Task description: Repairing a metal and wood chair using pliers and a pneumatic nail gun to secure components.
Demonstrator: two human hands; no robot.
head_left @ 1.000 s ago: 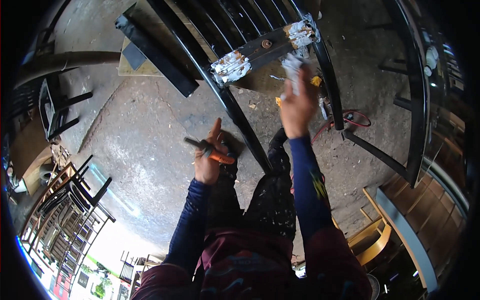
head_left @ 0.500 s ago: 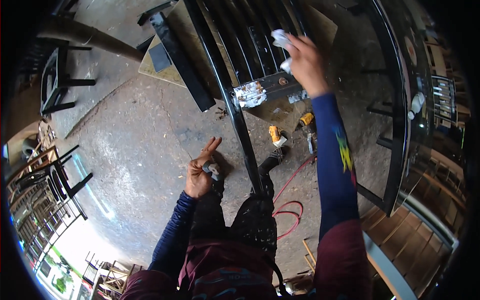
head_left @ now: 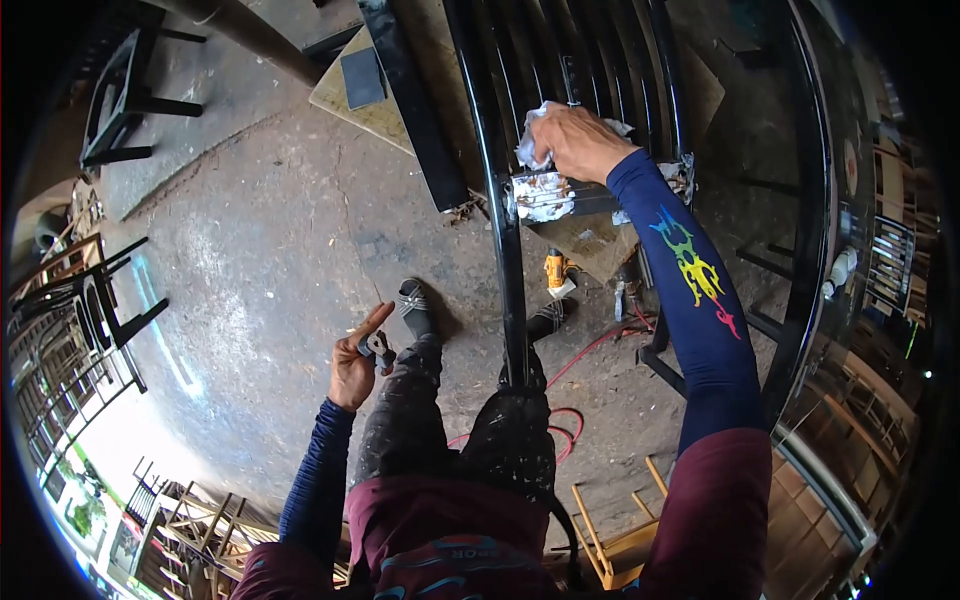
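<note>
My right hand point(head_left: 575, 140) is raised and grips a crumpled white rag point(head_left: 530, 145), pressed against the slats of a black metal frame point(head_left: 500, 220). Just below the hand, a cross bar point(head_left: 548, 192) carries patches of grey filler. My left hand point(head_left: 357, 362) hangs low beside my left knee, forefinger pointing out, closed on a small dark tool with an orange part point(head_left: 378, 347). My legs in paint-spattered trousers straddle the frame's long black bar.
A yellow power tool point(head_left: 556, 272) and a red cable point(head_left: 590, 350) lie on the concrete floor. A flat board point(head_left: 365, 90) lies under the frame's top. Black metal chair frames point(head_left: 90, 310) stand at left; yellow wooden furniture point(head_left: 610, 520) at lower right.
My right hand with the rag has dropped from the upper slats to just above the filler-covered bar. The view has shifted, and my left hand stays low with its tool.
</note>
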